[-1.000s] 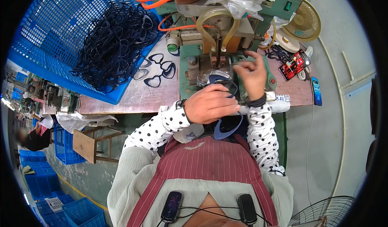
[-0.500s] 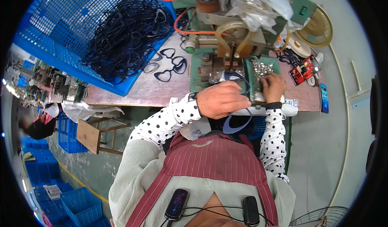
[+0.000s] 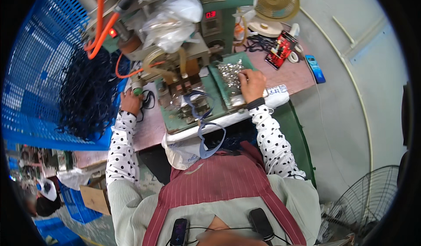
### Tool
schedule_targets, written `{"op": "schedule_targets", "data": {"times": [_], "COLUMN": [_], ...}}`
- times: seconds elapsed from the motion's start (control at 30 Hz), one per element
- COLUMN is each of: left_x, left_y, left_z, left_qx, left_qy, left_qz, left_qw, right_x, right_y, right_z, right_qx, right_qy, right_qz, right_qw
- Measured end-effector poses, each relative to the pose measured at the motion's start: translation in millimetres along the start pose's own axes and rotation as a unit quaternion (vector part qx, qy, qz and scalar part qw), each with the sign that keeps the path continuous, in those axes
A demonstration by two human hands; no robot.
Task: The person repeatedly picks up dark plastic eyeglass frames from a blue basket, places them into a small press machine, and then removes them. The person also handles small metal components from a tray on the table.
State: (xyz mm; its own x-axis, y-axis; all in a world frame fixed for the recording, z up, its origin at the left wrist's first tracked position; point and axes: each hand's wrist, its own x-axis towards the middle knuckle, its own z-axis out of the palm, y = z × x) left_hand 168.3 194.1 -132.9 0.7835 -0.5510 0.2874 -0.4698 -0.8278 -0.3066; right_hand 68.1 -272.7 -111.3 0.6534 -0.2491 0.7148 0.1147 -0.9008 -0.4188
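My left hand (image 3: 131, 102) is at the green push button (image 3: 137, 90) on the machine's left side, fingers apart around it and holding nothing I can see. A blue glasses frame with pointed-corner rims (image 3: 204, 152) hangs from the press machine (image 3: 186, 86); its upper rim lies under the tooling and its lower rim dangles over the table's front edge. My right hand (image 3: 253, 84) rests at the green tray (image 3: 224, 98) of small shiny metal pieces (image 3: 231, 73), its fingertips curled together among them. Whatever they pinch is too small to make out.
A large blue basket (image 3: 33, 88) of dark frames (image 3: 87, 92) stands at the left. Orange hoses (image 3: 100, 22) and a plastic bag (image 3: 175, 18) hang about the machine. On the right are a small fan (image 3: 276, 1), a red card pack (image 3: 280, 51) and a blue phone-like box (image 3: 315, 69).
My left hand has let go of the blue glasses frame and moved left to the green button. The frame now hangs from the machine. My right hand stays at the tray; the view has shifted.
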Motion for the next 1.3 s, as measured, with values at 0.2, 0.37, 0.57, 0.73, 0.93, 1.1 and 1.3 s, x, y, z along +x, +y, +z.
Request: {"op": "schedule_targets", "data": {"times": [0.2, 0.37, 0.57, 0.73, 0.93, 1.1, 1.3], "left_x": [3, -2, 2, 5, 24, 25, 19], "left_y": [-23, -8, 88, 159, 199, 195, 196], "left_z": [30, 6, -105, -192, -205, -197, -204], "left_qx": [-0.088, -0.407, -0.354, -0.251, -0.336, -0.394, -0.374], "left_qy": [-0.107, 0.124, 0.360, 0.362, 0.362, 0.346, 0.363], "left_qz": [0.061, -0.190, -0.267, 0.055, 0.168, 0.208, 0.265], "left_qw": [0.988, 0.885, 0.820, 0.896, 0.853, 0.826, 0.811], "right_x": [0, 1, 16, 34, 35, 35, 42], "right_y": [2, 0, -24, -91, -140, -144, -156], "right_z": [-2, 1, -15, -52, -68, -60, -48], "right_qx": [0.012, 0.014, 0.069, 0.339, 0.409, 0.436, 0.449], "right_qy": [0.009, 0.022, -0.011, -0.165, -0.248, -0.250, -0.232], "right_qz": [0.029, 0.021, 0.059, 0.114, 0.121, 0.171, 0.187], "right_qw": [0.999, 0.999, 0.996, 0.919, 0.870, 0.848, 0.842]}}
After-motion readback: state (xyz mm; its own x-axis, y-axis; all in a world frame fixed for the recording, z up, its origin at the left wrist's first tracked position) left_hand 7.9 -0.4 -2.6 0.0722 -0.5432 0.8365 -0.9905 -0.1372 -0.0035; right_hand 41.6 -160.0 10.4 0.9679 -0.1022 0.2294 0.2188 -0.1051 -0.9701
